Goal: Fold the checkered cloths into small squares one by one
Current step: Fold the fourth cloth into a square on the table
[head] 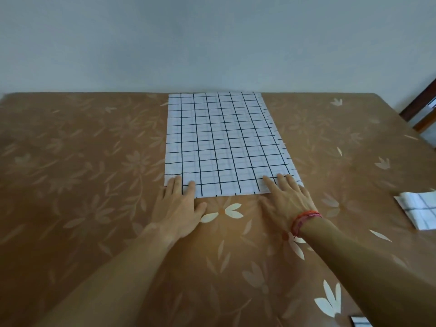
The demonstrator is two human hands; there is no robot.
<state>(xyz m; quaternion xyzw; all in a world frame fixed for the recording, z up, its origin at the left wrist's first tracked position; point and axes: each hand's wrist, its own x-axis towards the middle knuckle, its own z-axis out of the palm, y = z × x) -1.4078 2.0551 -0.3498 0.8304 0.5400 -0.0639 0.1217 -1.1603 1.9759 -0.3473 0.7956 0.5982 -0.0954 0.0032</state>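
Wall (212,43): pale, plain, filling the upper view behind the far edge.

Desk (82,161): broad, under a brown cover printed with faded flowers and leaves; a few brighter cream petals toward the front.

Checkered cloth (224,142): white with dark grid lines, laid flat and lengthwise at the centre of the desk, far end at the back edge, near end under the fingertips of both hands. Faint ripples across the surface; narrow white strip with short dark ticks along the right side.

Left grip (179,204): palm down, fingers straight and slightly spread, fingertips resting on the near left corner of the checkered cloth, heel on the desk.

Right grip (287,199): palm down, fingers straight and spread, resting on the near right corner, pinching nothing.

Folded cloth (422,212): same check, small, lying at the right side of the desk, well apart from the spread one, partly cut off.

Dark wooden frame (420,102): beyond the far right corner.

Bracelet (304,220): red-orange thread, round the right wrist.
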